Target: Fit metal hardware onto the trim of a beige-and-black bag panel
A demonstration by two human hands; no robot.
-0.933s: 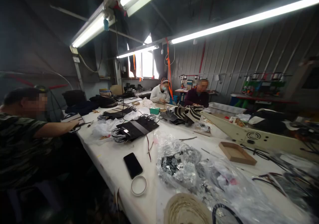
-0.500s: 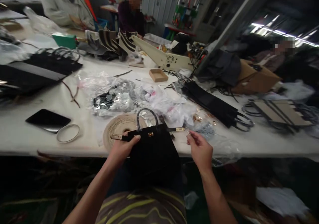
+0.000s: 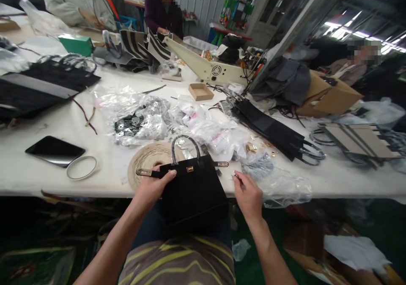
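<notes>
A small black handbag (image 3: 195,196) rests upright against my lap at the table's edge, its wrapped handle (image 3: 185,141) standing up. A gold clasp plate (image 3: 190,169) shows on its front. My left hand (image 3: 155,187) grips the bag's upper left corner, thumb on the front. Straps with gold metal ends stick out on both sides, the left strap end (image 3: 144,172) and the right strap end (image 3: 221,164). To the right of the bag, my right hand (image 3: 249,192) pinches a tiny shiny piece (image 3: 235,175), too small to name. Behind the bag lies a roll of beige tape (image 3: 136,162).
Plastic bags of metal parts (image 3: 139,120) spread across the table middle. A phone (image 3: 54,150) and a tape ring (image 3: 81,167) lie at left. Black bag pieces (image 3: 269,128) lie at right, near a small cardboard tray (image 3: 201,91). Two people (image 3: 163,14) (image 3: 76,10) sit across.
My right hand has moved slightly left and down, closer to the bag, still pinching. My left hand keeps its grip on the bag. The whole view has shifted a little.
</notes>
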